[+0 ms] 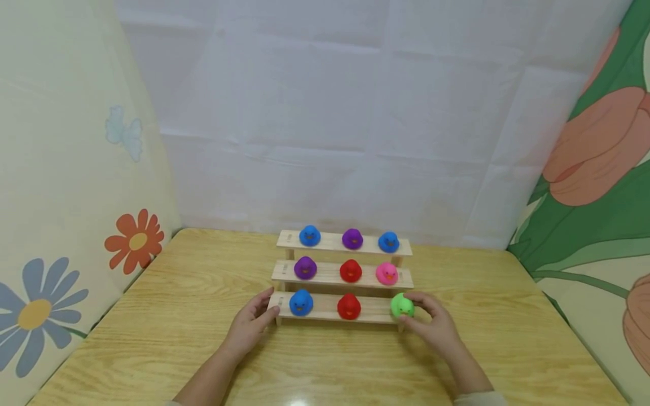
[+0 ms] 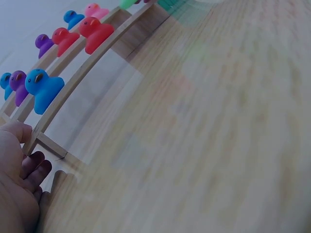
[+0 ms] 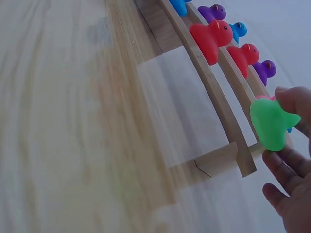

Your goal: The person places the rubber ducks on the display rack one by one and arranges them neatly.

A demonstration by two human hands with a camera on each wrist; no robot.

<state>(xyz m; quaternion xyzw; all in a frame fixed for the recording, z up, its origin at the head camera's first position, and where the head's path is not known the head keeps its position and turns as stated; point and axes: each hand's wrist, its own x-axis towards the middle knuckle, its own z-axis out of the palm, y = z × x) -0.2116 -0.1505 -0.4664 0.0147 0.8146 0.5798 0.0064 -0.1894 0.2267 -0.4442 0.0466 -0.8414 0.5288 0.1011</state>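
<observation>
A three-step wooden display rack (image 1: 325,312) stands on the table with rubber ducks along each step. At the right end of the lowest step, my right hand (image 1: 435,326) pinches a green rubber duck (image 1: 403,305) between thumb and fingers. The right wrist view shows that green duck (image 3: 270,124) by the step's end; whether it touches the board is unclear. My left hand (image 1: 249,324) grips the left end of the lowest step, thumb against the board (image 2: 36,138) and fingers below. Beside it sits a blue duck (image 1: 301,303). A red duck (image 1: 348,307) occupies the middle of that step.
The middle step holds a purple duck (image 1: 305,268), a red duck (image 1: 350,271) and a pink duck (image 1: 387,274). On the top step are two blue ducks with a purple duck (image 1: 352,239) between them. White cloth (image 1: 325,113) hangs behind the wood-grain table (image 1: 167,316).
</observation>
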